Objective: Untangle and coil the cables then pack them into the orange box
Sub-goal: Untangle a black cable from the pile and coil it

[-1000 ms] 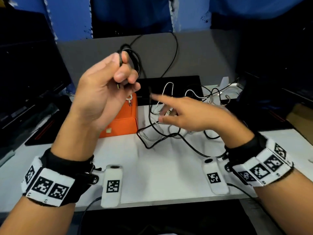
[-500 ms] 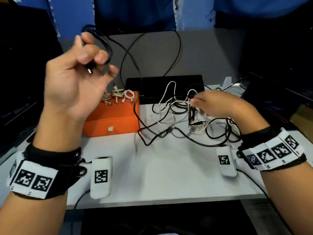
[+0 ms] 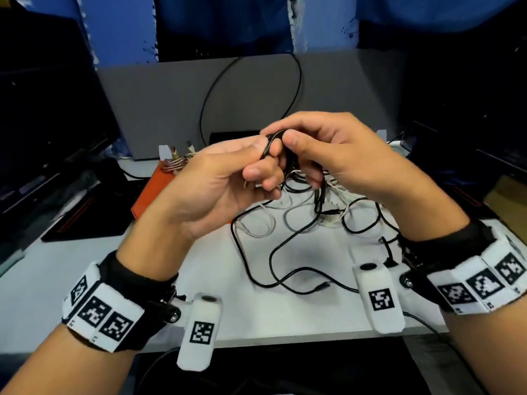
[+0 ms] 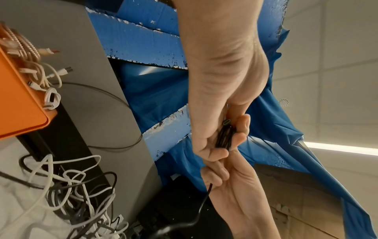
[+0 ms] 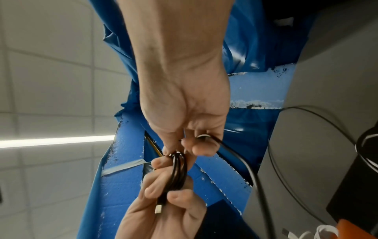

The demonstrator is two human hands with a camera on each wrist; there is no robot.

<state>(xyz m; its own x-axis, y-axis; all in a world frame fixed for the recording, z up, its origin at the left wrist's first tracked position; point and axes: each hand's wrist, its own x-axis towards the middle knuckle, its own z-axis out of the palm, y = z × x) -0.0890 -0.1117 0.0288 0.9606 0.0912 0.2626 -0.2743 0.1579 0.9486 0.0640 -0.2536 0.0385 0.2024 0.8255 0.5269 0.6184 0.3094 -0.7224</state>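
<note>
A small coil of black cable (image 3: 274, 146) hangs between both hands above the middle of the white table (image 3: 71, 269). My left hand (image 3: 265, 158) grips the coil's strands with fingers curled round them (image 4: 225, 137); a silver plug end (image 5: 158, 210) sticks out of that fist. My right hand (image 3: 282, 137) pinches the same cable at the coil's top (image 5: 179, 168). The cable's loose run (image 3: 285, 269) trails down over the table. Beneath the hands lies a tangle of black and white cables (image 3: 328, 206). The orange box (image 3: 154, 192) stands at the left with coiled cables (image 3: 174, 163) in it.
A grey partition (image 3: 171, 104) stands upright along the table's back, with a thin black wire looping up against it. A black flat device (image 3: 228, 136) lies behind the tangle. Dark equipment flanks the table on both sides. The table's front edge runs just beyond my wrists.
My left hand came down from the upper left to the centre with the coil. My right hand lifted off the tangle and took hold of the black cable at the coil.
</note>
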